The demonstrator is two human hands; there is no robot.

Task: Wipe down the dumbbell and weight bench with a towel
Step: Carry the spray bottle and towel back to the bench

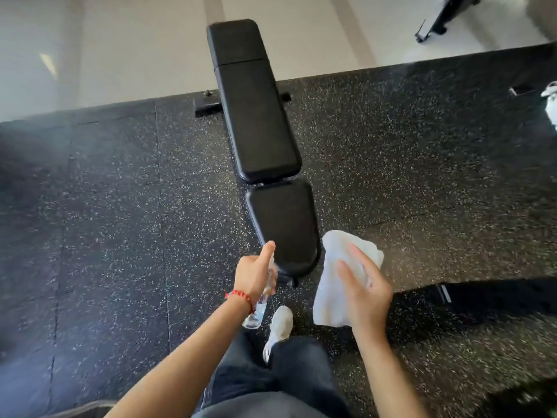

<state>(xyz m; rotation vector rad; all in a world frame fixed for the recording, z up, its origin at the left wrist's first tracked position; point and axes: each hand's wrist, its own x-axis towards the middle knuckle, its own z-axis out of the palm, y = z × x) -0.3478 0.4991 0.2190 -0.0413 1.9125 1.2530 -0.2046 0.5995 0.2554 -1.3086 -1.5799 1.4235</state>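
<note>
I see the bench (265, 140) running lengthwise straight away from my hands, its near pad just beyond my left hand (254, 276), which grips a spray bottle (260, 306), while my right hand (366, 292), beside it, holds the towel (334, 285); no dumbbell shows, and nothing blocks the way.

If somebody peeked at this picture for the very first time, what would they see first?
The long black weight bench jumps out first, stretching up the middle across the speckled dark floor. Next come the two hands near its close end: the right hand holds a white towel just right of the seat, and the left hand, wearing a red bracelet, grips a small clear spray bottle aimed at the bench.
</note>
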